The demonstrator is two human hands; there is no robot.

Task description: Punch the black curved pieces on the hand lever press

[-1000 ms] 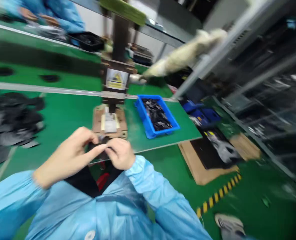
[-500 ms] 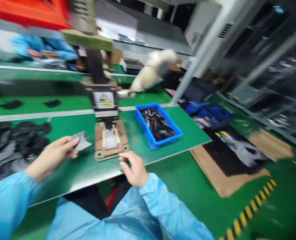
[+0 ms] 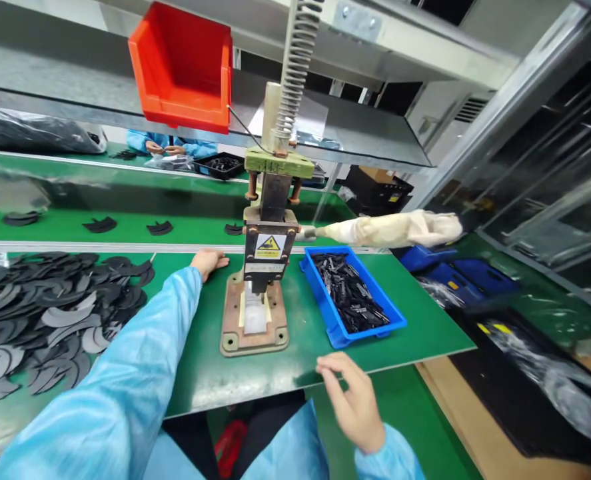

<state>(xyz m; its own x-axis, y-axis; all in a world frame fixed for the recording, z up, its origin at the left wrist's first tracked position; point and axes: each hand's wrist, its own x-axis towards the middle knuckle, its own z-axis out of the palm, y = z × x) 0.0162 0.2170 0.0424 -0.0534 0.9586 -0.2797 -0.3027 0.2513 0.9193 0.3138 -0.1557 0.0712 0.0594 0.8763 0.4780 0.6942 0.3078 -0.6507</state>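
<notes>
My left hand reaches forward and lies palm down on the green table, beside the metal rail and just left of the hand press. Nothing shows in it. My right hand hovers at the table's front edge with loosely curled, empty fingers, below a blue bin of small black parts. The press stands on a brown base plate with a pale fixture in its middle. A pile of black and grey crescent pieces lies left of my arm.
The press lever, wrapped in cloth, sticks out right above the blue bin. Beyond the rail, single black pieces ride a green conveyor. A red bin hangs overhead. Another person's hands work opposite. Blue bins sit on the floor.
My left hand, which held a grey piece, has stretched forward to the rail and no piece shows in it. My right hand drew back from the press base. The view tilted upward.
</notes>
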